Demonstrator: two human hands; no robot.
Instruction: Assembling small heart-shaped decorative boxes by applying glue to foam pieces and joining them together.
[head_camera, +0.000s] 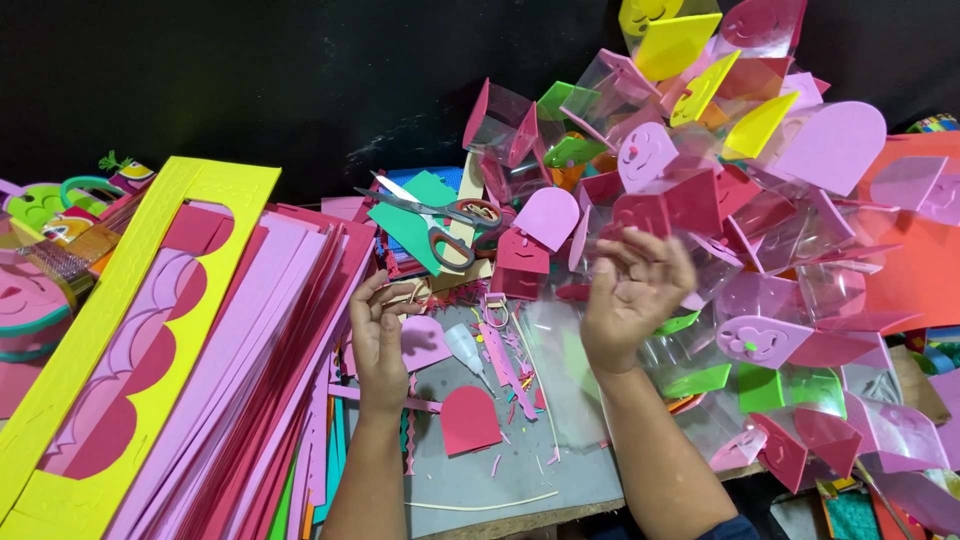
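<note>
Head view, looking down on a cluttered grey worktop (560, 480) against a black backdrop.

The left hand (380, 335) hovers beside a tall stack of pink and red foam sheets (260, 350); its fingers are curled narrow on a small pale scrap, too small to identify. The right hand (632, 290) is raised at the edge of a big heap of clear plastic boxes (770, 260) with pink, red, yellow and green foam flaps; its fingers are bent and loosely spread, and whether the grip holds a box cannot be told.

Between the hands lie a red arch-shaped foam piece (468, 420), a small glue bottle (465, 347) and pink offcuts. Scissors with red-and-grey handles (440, 222) rest on a green sheet behind. A yellow foam frame (130, 330) lies on top of the stack, far left.
</note>
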